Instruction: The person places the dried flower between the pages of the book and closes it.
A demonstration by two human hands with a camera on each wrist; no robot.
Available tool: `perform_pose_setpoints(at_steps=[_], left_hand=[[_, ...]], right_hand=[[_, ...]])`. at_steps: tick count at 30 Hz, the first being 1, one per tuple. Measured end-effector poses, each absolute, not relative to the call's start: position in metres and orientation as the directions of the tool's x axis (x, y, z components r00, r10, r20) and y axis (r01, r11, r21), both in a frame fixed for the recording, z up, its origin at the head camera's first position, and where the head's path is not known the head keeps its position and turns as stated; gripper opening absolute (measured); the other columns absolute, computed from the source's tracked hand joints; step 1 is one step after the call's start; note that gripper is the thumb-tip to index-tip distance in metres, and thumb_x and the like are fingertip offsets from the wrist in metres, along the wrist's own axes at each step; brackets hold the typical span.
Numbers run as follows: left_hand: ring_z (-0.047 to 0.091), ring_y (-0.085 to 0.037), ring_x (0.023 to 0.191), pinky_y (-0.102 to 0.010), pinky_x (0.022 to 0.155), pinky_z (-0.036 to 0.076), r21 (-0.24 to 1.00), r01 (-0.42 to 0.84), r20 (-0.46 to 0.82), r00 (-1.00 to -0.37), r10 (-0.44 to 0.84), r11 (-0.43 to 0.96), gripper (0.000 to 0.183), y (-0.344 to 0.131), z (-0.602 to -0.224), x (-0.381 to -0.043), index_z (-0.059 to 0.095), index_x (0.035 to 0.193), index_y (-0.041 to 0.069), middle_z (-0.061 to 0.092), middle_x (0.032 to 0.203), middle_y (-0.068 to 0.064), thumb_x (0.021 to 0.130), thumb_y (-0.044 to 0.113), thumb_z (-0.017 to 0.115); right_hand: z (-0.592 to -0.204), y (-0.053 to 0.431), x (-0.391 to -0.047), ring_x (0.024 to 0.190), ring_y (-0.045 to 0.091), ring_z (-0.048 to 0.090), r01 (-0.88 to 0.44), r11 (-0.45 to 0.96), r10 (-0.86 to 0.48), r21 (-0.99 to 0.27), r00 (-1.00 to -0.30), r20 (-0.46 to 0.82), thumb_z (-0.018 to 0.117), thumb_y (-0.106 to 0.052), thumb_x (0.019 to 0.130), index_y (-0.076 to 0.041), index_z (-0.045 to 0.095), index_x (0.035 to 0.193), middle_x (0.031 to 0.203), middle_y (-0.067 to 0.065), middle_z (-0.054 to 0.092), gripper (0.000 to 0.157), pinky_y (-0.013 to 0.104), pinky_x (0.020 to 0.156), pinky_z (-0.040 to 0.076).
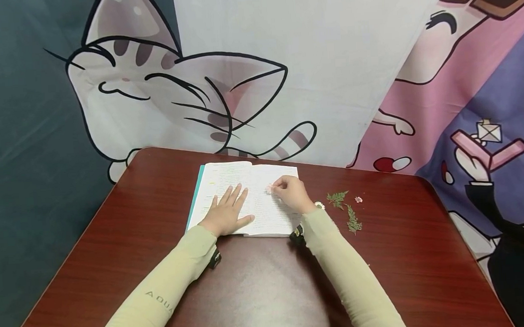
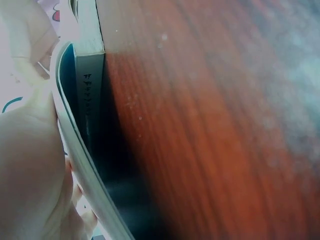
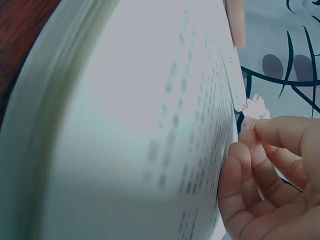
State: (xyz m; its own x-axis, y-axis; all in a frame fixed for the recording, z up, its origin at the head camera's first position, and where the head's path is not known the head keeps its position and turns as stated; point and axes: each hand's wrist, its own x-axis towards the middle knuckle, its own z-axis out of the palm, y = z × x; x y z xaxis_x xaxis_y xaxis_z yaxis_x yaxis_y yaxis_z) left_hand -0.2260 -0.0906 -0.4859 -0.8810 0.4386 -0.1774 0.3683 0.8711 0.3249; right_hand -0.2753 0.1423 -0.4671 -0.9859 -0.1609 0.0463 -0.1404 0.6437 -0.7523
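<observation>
An open book point(image 1: 274, 217) with printed pages and a teal cover edge lies on the table. Spread flat over its left page, my left hand point(image 1: 226, 213) presses the paper with straight fingers. In the left wrist view the same hand point(image 2: 35, 150) rests along the book's edge point(image 2: 90, 95). My right hand point(image 1: 289, 192) is over the right page and pinches a small pink flower point(image 1: 269, 188) between thumb and forefinger. The right wrist view shows the flower point(image 3: 256, 107) at the fingertips of that hand point(image 3: 275, 170), just off the page surface.
Right of the book lie two green fern-like sprigs point(image 1: 337, 199) point(image 1: 353, 220), another small pink flower point(image 1: 359, 199) and a white daisy-like flower point(image 1: 320, 205) partly behind the right wrist. The reddish-brown table point(image 1: 260, 288) meets a cartoon-printed cloth point(image 1: 327, 54) at its far edge.
</observation>
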Motion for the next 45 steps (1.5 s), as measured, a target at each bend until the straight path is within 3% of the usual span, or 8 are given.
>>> perform_pose_setpoints(at_steps=[18, 25, 37, 45], left_hand=[[-0.002, -0.034, 0.156, -0.066, 0.119, 0.007, 0.336, 0.363, -0.191, -0.877, 0.441, 0.869, 0.086, -0.091, -0.481, -0.224, 0.007, 0.165, 0.013, -0.002, 0.171, -0.010, 0.102, 0.061, 0.042], [-0.001, -0.034, 0.156, -0.066, 0.119, 0.006, 0.343, 0.366, -0.170, -0.882, 0.440, 0.865, 0.087, -0.091, -0.486, -0.225, 0.007, 0.165, 0.013, -0.001, 0.171, -0.009, 0.102, 0.061, 0.043], [-0.002, -0.035, 0.156, -0.066, 0.119, 0.006, 0.345, 0.357, -0.195, -0.877, 0.438, 0.868, 0.086, -0.090, -0.478, -0.223, 0.007, 0.164, 0.012, -0.002, 0.171, -0.011, 0.103, 0.059, 0.043], [-0.001, -0.035, 0.156, -0.066, 0.119, 0.006, 0.344, 0.364, -0.183, -0.878, 0.442, 0.866, 0.087, -0.091, -0.481, -0.223, 0.007, 0.164, 0.012, -0.002, 0.171, -0.011, 0.102, 0.061, 0.042]], right_hand=[[-0.474, 0.129, -0.278, 0.075, 0.020, 0.057, -0.089, 0.701, -0.080, -0.708, -0.996, 0.047, 0.068, -0.007, 0.091, -0.006, 0.071, 0.084, 0.083, 0.007, 0.068, 0.008, 0.031, 0.067, 0.046], [-0.474, 0.129, -0.275, 0.078, 0.023, 0.059, -0.063, 0.682, -0.035, -0.729, -0.998, 0.053, 0.068, -0.006, 0.090, -0.006, 0.072, 0.091, 0.086, 0.008, 0.068, 0.004, 0.036, 0.072, 0.048], [-0.466, 0.143, -0.266, 0.086, 0.024, 0.066, -0.053, 0.606, -0.027, -0.794, -0.999, 0.046, 0.061, -0.008, 0.096, -0.004, 0.072, 0.107, 0.097, 0.010, 0.067, 0.015, 0.036, 0.074, 0.053], [-0.454, 0.152, -0.250, 0.091, 0.026, 0.064, -0.036, 0.569, 0.019, -0.822, -0.998, 0.057, 0.061, -0.010, 0.098, -0.003, 0.071, 0.112, 0.102, 0.011, 0.068, 0.019, 0.040, 0.077, 0.052]])
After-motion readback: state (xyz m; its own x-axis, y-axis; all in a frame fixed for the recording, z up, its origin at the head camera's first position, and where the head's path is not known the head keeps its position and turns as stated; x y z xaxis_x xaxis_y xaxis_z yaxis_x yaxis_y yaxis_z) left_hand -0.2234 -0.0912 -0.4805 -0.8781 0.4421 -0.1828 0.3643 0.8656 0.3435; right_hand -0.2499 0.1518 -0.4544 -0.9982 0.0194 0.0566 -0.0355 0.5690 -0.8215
